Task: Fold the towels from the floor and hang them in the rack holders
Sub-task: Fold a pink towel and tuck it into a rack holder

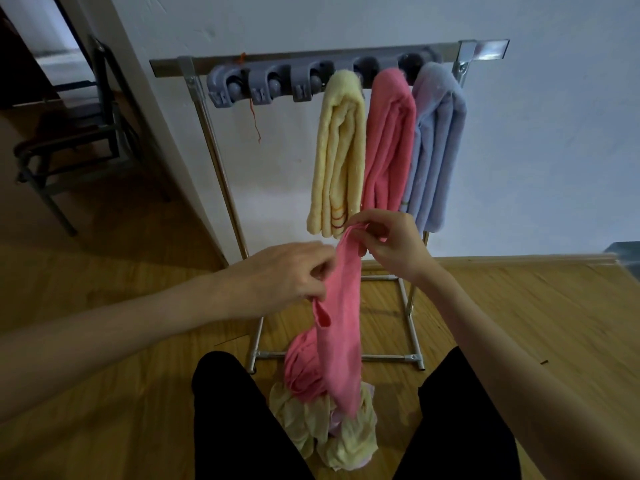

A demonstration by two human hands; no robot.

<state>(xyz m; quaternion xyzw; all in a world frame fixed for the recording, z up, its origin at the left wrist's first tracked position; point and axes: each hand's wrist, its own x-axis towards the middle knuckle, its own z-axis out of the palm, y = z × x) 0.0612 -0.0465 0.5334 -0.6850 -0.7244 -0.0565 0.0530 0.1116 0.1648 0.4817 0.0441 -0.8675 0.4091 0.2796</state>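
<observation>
The rack (221, 174) stands against the wall at twelve o'clock from where the person kneels, and it looks about half filled. Three folded towels already hang from its right-hand holders: a yellow towel (337, 154), a pink hung towel (389, 140) and a blue towel (436, 143), side by side and touching. Three grey holders (263, 86) toward ten o'clock are bare.

The pink towel in hand (341, 306) is lifted off the floor, stretched tall between both hands. The left hand (287, 277) pinches one edge with curled fingers, and the right hand (388, 244) pinches the top corner just higher, at one o'clock from it. No fold is made yet, I judge.

At six o'clock, between the knees, a pale yellow heap (332, 434) lies on the floor under the pink tail, so at least one more towel remains.
</observation>
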